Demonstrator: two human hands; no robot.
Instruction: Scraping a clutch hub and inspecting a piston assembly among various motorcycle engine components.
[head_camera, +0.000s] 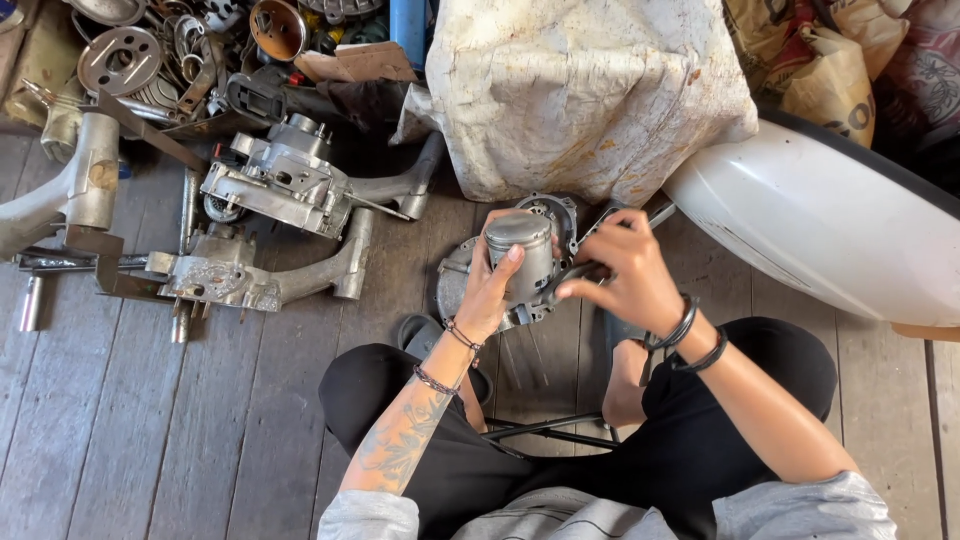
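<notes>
— What do I have in view, starting from the left?

— Three bare aluminium engine castings lie on the plank floor (150, 420): a swingarm casing (75, 185) at the far left, an engine crankcase (275, 180) above, and a second crankcase half (240, 275) below it. Behind them I see a heap of discs and rings (150, 50), too tangled for me to count.

— And the piece I am working on?

— One piston (520, 255), a dull grey metal cylinder with a flat crown and grooves near the top. It stands upright on the engine case (455, 280) in front of my crossed legs, below the white sack (580, 90).

— Hands?

— My left hand (490, 295) wraps the piston, thumb pressed against its side. My right hand (625, 275) has its fingers pressed together on the dark part just right of the piston; I cannot tell exactly what they pinch. I count two bracelets on each wrist. Furthest right lies one white scooter body panel (820, 225).
</notes>
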